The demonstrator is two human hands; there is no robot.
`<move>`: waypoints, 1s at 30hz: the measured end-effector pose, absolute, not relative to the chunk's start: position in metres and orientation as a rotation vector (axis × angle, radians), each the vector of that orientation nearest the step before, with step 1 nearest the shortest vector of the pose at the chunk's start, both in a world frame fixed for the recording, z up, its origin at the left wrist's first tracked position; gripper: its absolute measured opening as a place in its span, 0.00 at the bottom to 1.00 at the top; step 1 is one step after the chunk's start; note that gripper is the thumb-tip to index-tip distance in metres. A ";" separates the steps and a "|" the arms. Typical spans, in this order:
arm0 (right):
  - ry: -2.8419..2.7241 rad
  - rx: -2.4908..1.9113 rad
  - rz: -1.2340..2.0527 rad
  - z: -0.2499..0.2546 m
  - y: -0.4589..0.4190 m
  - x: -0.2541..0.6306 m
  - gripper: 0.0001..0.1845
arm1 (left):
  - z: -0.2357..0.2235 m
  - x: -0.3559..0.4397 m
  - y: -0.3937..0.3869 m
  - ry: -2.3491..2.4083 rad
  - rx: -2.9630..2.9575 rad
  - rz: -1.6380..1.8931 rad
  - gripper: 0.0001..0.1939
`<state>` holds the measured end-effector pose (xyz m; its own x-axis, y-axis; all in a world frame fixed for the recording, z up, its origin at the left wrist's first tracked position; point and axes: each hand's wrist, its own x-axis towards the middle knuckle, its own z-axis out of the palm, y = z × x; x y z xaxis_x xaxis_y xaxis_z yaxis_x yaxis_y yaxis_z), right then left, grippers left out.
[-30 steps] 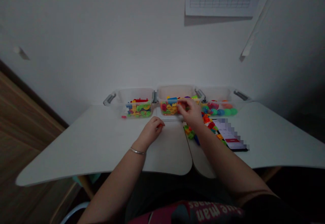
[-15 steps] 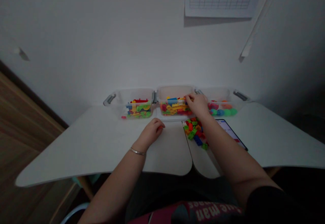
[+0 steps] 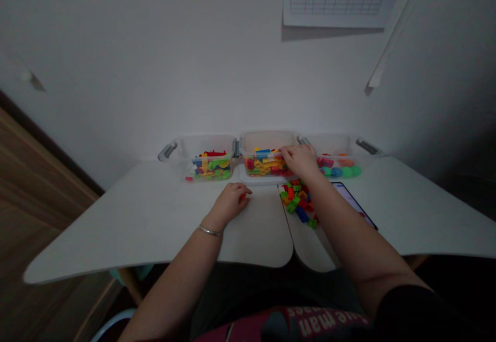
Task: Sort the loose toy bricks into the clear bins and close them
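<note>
Toy bricks (image 3: 301, 214) in red, green, orange and blue form a loose pile on the white table (image 3: 163, 218), at 3 o'clock from the left hand (image 3: 226, 207). The left hand pinches a small red-orange piece (image 3: 243, 196) between thumb and forefinger; over the last half second its grip opens slightly, exposing more of the piece. A phone (image 3: 349, 195) lies at 3 o'clock from the pile, partly covered by the right forearm (image 3: 344, 223).

The right hand (image 3: 301, 160) is at 12 o'clock from the pile. Relative to one second ago, it is displaced toward 3 o'clock and now reaches the right end of the middle bin (image 3: 269, 139). Its fingers are bent and close together; whether they hold a brick cannot be told. Judged result: the right hand is engaged at the bin, and the pile is less obstructed by the forearm. The middle bin contains mixed yellow, red and blue pieces. The left bin (image 3: 207, 144) sits at its 9 o'clock, the right bin (image 3: 329, 143) at its 3 o'clock
</note>
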<state>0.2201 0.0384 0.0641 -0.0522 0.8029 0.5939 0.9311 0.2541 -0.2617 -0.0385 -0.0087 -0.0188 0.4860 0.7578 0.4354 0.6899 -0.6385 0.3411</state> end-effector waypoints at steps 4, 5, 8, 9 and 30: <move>-1.882 -1.529 -0.298 0.059 0.039 0.223 0.23 | -0.016 -0.039 -0.011 1.391 2.628 0.785 0.11; -1.886 -1.525 -0.288 0.059 0.040 0.224 0.24 | -0.016 -0.039 -0.012 1.434 2.629 0.763 0.12; -1.887 -1.509 -0.231 0.058 0.040 0.226 0.26 | -0.016 -0.039 -0.012 1.510 2.624 0.732 0.12; -1.883 -1.497 -0.205 0.058 0.041 0.226 0.26 | -0.017 -0.038 -0.011 1.506 2.625 0.734 0.11; -1.500 -1.042 0.844 -0.003 -0.010 0.148 0.10 | -0.008 -0.032 -0.015 1.444 2.369 1.196 0.16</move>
